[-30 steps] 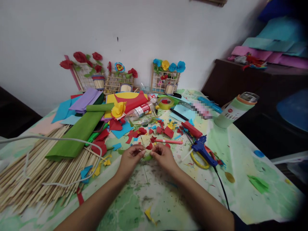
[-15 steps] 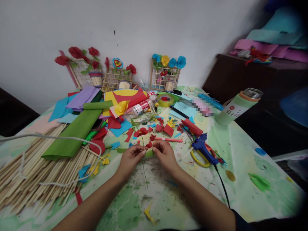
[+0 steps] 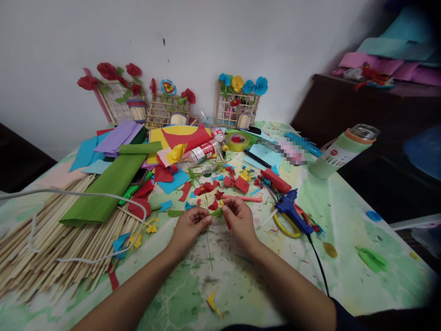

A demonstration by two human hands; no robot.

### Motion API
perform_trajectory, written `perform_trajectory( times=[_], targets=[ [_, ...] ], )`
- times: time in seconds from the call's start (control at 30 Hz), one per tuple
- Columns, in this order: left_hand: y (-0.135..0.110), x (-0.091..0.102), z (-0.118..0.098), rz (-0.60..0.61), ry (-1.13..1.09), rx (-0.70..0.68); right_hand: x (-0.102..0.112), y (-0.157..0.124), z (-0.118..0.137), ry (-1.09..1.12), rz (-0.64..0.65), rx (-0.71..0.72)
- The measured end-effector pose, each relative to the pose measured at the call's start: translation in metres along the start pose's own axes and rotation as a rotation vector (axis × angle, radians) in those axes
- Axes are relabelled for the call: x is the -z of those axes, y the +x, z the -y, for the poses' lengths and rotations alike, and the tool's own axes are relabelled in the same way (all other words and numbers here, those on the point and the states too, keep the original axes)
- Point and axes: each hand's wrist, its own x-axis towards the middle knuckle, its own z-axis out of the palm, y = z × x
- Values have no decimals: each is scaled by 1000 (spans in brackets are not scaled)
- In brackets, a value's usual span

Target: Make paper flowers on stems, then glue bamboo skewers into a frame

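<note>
Thin green stem (image 3: 209,248) is above the near middle of the bench (image 3: 351,239), pinched in the left hand (image 3: 193,225). Right hand (image 3: 239,220) is just beside, thumb and fingers closed on the right end of a small curved green strip (image 3: 216,212). Hands close, not touching. Can't tell if the strip is fixed to the stem, or if the red flower (image 3: 204,188) beyond is.

Risks, my read: stem looks skinny and bendy, hard twist could kink it. Strip looks like soft paper, sharp pull to the right could tear it. Loose scraps (image 3: 241,184) on the far side could snag.

Right: blue plastic glue gun (image 3: 292,214), black cable (image 3: 317,262) curving near; if hot, a drifting forearm could get burned. Left: folded matte green paper (image 3: 106,197) over straight pale sticks (image 3: 51,239), white cord (image 3: 103,198) looped across; catching it could scatter them. Far: clear bottle (image 3: 203,154), ridged, on its side.
</note>
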Motion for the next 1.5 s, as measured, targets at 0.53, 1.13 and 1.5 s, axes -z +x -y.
perform_trajectory(
  times=[0.53,1.13,1.5],
  targets=[
    [0,-1,-4,-33,14,-19,4,1,-5,-173,48,89],
    [-2,-1,-5,52,-5,-40,7,-5,10,-453,237,382],
    [0,-2,1,50,-47,8,7,-5,11,-346,224,343]
  ],
)
